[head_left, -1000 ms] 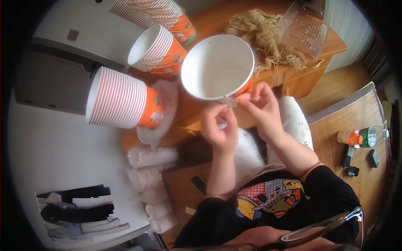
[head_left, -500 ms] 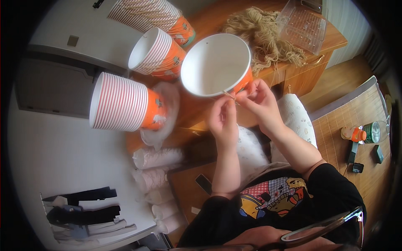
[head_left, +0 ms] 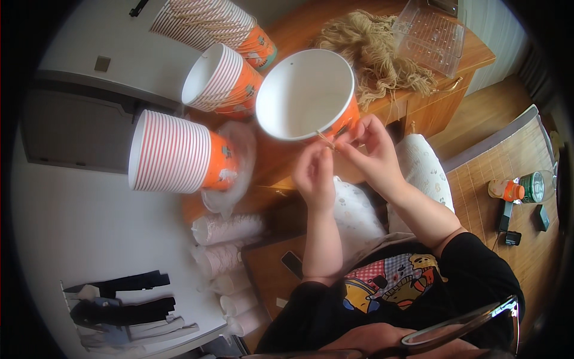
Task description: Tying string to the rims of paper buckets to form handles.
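A large paper bucket [head_left: 302, 96], white inside and orange outside, stands with its mouth tilted towards me. At its near rim a thin tan cord [head_left: 326, 140] passes through the wall. My left hand [head_left: 314, 173] pinches the cord between thumb and fingertips just below the rim. Opposite it, my right hand [head_left: 372, 146] is closed too, its thumb and forefinger on the same cord beside the orange wall. The exact shape of the cord between the fingertips is too small to make out.
Nested bucket stacks stand at the left: one without visible cords [head_left: 173, 152], one partly corded [head_left: 224, 81], another corded [head_left: 209, 27]. Tan cords lie in a heap [head_left: 373, 54] beside a clear plastic tray [head_left: 430, 39]. Wrapped white rolls [head_left: 224, 230] are below left; bottles [head_left: 505, 190] rest at right.
The view has shifted slightly. Both hands remain pinched on the cord at the rim, and the bucket is tilted a little differently.
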`<action>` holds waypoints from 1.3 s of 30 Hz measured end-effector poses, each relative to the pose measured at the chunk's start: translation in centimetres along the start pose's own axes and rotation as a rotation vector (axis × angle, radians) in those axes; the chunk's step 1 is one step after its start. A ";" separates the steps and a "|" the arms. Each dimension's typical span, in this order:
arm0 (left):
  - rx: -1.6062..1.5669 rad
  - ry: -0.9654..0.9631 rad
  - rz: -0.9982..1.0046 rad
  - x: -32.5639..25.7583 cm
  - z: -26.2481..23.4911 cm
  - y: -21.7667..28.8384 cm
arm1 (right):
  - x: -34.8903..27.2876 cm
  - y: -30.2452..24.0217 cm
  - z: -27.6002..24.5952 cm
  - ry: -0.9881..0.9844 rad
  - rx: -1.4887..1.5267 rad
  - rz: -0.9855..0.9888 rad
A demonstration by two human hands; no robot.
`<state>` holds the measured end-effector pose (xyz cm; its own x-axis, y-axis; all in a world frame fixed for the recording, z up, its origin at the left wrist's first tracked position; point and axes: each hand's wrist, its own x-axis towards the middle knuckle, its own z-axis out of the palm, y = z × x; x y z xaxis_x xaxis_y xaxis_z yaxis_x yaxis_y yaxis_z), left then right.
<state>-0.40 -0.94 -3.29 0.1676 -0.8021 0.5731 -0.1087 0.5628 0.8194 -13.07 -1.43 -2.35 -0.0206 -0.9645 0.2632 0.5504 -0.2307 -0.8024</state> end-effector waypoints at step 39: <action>-0.160 -0.069 -0.474 1.0 -0.4 0.7 | 1.8 -3.6 1.1 0.000 -0.754 -0.403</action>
<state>0.12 -1.23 -2.13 0.0969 -0.9852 0.1417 0.1159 0.1525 0.9815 -14.13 -2.21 1.58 -0.0950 -0.7906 0.6049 -0.2018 -0.5798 -0.7894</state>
